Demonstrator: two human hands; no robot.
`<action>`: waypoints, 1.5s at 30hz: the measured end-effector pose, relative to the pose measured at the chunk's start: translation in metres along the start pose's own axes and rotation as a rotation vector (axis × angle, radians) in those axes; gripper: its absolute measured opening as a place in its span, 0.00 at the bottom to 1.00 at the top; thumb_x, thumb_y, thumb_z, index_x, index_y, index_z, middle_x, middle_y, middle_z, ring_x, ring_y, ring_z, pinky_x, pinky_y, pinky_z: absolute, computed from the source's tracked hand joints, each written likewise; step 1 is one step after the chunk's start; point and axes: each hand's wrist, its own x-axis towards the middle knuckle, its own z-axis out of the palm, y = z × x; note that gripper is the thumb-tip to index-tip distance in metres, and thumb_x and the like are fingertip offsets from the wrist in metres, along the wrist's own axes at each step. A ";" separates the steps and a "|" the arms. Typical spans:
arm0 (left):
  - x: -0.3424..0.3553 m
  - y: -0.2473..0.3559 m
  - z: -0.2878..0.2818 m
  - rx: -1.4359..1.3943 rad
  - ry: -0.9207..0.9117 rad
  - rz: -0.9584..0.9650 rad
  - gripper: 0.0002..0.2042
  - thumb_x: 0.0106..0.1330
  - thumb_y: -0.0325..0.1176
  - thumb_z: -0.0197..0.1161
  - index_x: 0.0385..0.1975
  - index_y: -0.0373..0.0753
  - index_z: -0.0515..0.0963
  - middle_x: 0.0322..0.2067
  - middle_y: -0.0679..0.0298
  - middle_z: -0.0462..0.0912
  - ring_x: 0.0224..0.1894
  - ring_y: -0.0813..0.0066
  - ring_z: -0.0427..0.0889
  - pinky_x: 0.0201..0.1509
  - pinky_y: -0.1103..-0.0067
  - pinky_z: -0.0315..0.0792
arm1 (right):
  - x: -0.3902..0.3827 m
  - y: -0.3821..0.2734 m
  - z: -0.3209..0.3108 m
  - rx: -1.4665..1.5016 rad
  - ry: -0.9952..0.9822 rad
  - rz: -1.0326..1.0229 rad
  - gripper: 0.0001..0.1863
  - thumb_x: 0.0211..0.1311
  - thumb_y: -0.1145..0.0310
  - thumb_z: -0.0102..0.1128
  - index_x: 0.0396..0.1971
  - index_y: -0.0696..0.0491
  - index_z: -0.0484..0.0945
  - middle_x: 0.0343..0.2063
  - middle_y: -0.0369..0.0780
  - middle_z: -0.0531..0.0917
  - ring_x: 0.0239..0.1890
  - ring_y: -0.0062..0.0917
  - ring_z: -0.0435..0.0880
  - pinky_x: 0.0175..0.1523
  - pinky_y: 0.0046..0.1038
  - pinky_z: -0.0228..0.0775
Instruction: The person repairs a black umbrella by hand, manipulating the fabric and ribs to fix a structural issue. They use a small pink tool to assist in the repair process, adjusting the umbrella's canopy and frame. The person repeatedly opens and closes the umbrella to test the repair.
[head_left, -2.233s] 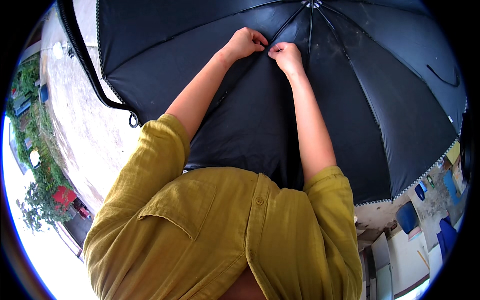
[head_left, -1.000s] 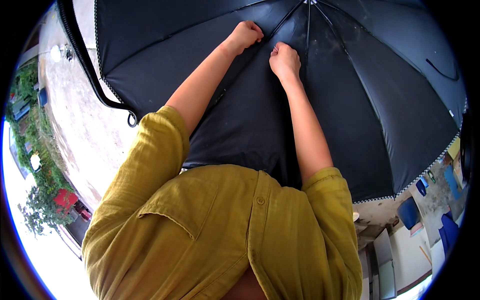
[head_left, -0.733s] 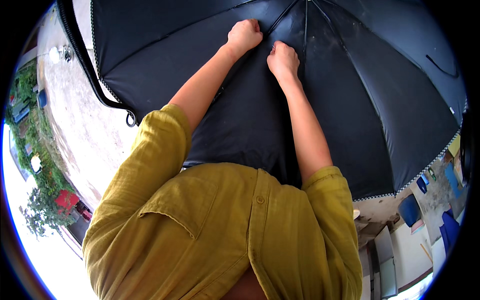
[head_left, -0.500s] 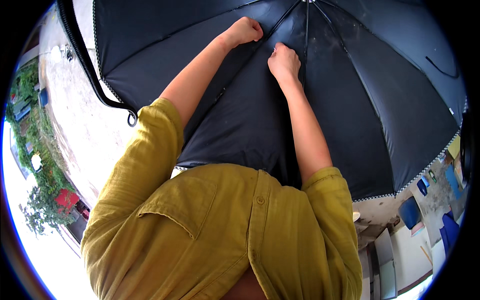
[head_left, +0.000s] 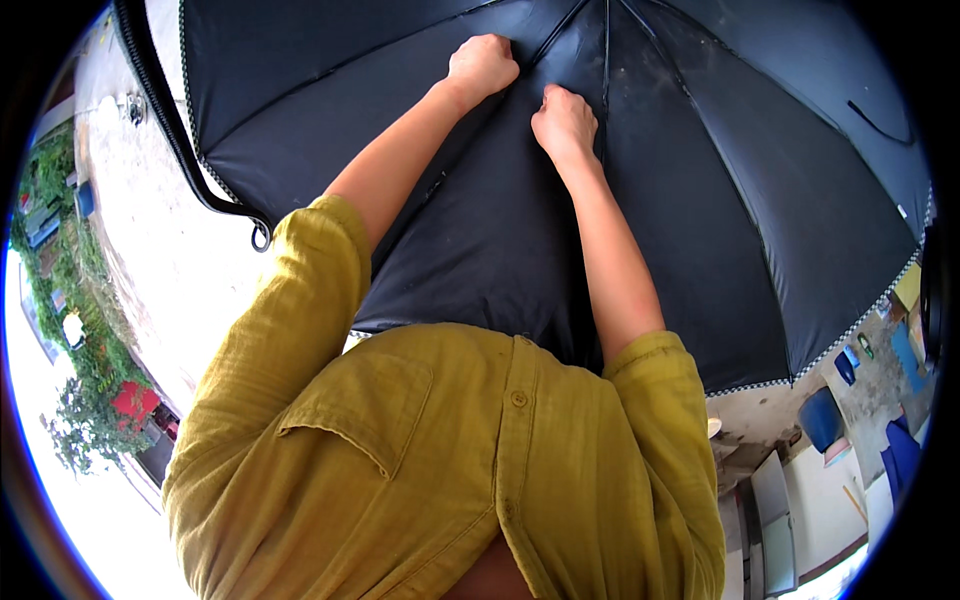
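A large black umbrella (head_left: 690,240) is spread open in front of me, its ribs and inner cloth facing me. My left hand (head_left: 483,66) is closed against the cloth beside a dark rib (head_left: 556,36), knuckles up. Slightly lower and to the right, my right hand (head_left: 566,122) is also closed, thumb and forefinger pressed together close to the cloth. The fingertips of both hands are largely hidden, so whatever they pinch cannot be made out. A short gap of cloth separates the two hands.
A black strap (head_left: 180,130) hangs at upper left over pale ground. Green plants (head_left: 85,400) grow beyond it. At lower right stand a blue bucket (head_left: 821,420) and a pale cabinet (head_left: 776,535). The umbrella's checked rim (head_left: 750,387) curves past my right arm.
The umbrella has shifted slightly to the left and up. My left hand has turned a little and its fingers curl in more; my right hand has moved slightly left.
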 end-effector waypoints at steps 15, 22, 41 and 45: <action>0.008 -0.011 -0.017 -0.092 -0.162 0.217 0.06 0.48 0.32 0.66 0.25 0.38 0.82 0.27 0.56 0.84 0.35 0.57 0.83 0.42 0.69 0.76 | -0.003 0.002 -0.004 0.037 0.018 0.014 0.12 0.53 0.75 0.52 0.37 0.57 0.80 0.35 0.52 0.84 0.42 0.47 0.83 0.50 0.43 0.74; 0.006 -0.009 -0.005 -0.005 -0.123 0.164 0.09 0.51 0.33 0.69 0.29 0.38 0.81 0.29 0.57 0.84 0.37 0.60 0.83 0.43 0.70 0.76 | -0.004 0.004 -0.003 0.029 0.024 0.006 0.12 0.53 0.76 0.53 0.38 0.56 0.81 0.36 0.52 0.84 0.42 0.47 0.83 0.50 0.43 0.74; -0.006 -0.009 -0.005 -0.114 -0.115 0.188 0.08 0.50 0.32 0.71 0.27 0.38 0.80 0.27 0.57 0.84 0.35 0.59 0.83 0.42 0.70 0.76 | -0.008 0.006 -0.009 -0.028 0.032 -0.007 0.11 0.53 0.76 0.53 0.35 0.57 0.80 0.35 0.51 0.84 0.42 0.46 0.83 0.49 0.42 0.75; -0.009 -0.015 0.004 -0.082 -0.032 0.284 0.09 0.51 0.31 0.70 0.28 0.35 0.79 0.27 0.56 0.83 0.33 0.59 0.83 0.39 0.70 0.76 | -0.016 0.016 -0.013 -0.059 0.020 0.004 0.10 0.53 0.76 0.53 0.34 0.57 0.80 0.35 0.51 0.84 0.42 0.46 0.83 0.49 0.42 0.75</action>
